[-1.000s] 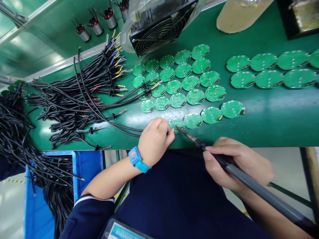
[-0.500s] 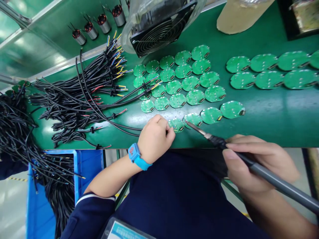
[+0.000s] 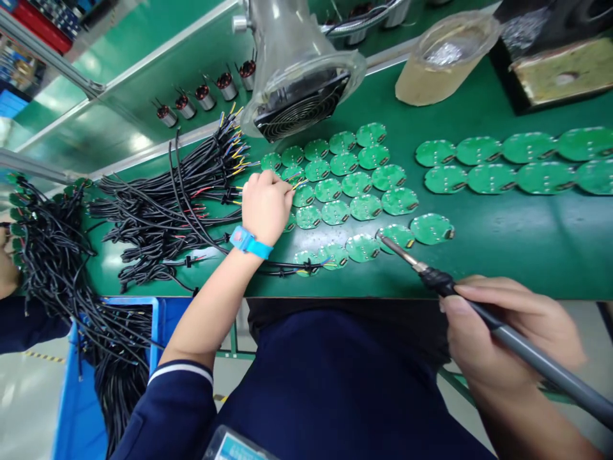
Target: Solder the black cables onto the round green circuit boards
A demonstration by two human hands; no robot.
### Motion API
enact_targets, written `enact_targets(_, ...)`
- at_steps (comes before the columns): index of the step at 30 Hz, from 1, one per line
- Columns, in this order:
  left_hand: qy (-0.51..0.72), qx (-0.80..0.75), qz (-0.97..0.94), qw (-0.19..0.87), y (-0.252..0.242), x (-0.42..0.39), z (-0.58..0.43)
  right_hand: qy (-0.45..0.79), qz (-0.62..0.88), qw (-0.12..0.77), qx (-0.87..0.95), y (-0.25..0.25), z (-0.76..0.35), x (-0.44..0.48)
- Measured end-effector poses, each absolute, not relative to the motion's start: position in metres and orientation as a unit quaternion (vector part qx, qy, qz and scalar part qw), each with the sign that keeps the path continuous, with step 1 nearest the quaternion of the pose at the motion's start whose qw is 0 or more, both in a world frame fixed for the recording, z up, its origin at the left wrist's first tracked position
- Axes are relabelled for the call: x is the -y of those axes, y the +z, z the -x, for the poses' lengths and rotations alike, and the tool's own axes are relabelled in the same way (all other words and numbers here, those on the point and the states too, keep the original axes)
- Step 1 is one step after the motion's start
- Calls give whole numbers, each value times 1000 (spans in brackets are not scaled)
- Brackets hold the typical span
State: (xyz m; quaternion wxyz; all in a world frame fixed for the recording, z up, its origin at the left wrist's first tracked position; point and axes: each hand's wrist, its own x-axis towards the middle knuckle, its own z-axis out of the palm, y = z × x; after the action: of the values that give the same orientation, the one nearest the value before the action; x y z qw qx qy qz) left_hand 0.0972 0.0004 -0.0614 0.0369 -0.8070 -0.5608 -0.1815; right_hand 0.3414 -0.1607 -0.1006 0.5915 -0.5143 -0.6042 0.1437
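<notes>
My right hand [image 3: 507,326] grips a soldering iron [image 3: 541,358] like a pen. Its metal tip points at the edge of a round green circuit board [image 3: 396,237] in the front row; whether it touches is unclear. My left hand [image 3: 265,206], with a blue watch on the wrist, has its fingers curled over a black cable whose bare coloured wire ends [image 3: 297,181] stick out past them, above the board rows. Below it, other black cables [image 3: 282,268] lie with their wire ends over the front-row boards [image 3: 334,257].
Bundled black cables [image 3: 158,211] lie at left. A fume extractor fan [image 3: 304,105] stands behind the boards, small motor stators [image 3: 204,97] along the back. A tan cup [image 3: 431,70] and sponge tray [image 3: 565,73] are back right. A blue bin [image 3: 156,345] and another person's hand [image 3: 7,262] are left.
My left hand has moved from the front-row boards up and left to the cable ends. The soldering iron has shifted one board rightward along the front row. The view has also shifted.
</notes>
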Motion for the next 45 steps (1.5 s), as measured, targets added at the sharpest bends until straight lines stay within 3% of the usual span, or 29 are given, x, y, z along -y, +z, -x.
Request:
enact_targets(5,-310,442,840,-50,-40,37,-103,139,520,586,606,-100,-346,163)
enact_targets(10,-260,382,869,-176,-45,74,-130,159,500,591,613,-98,-350,165)
enact_targets(21,-208,501,790,-284,-61,88,-155,182,497,567,631,-91,-345,172)
enact_targets(34,-202,510,789,-278,-67,88,-160,171,477,547,666,-91,-343,166)
enact_targets(45,-227,501,809,-207,-72,94,-162,158,460,540,687,-94,-339,165)
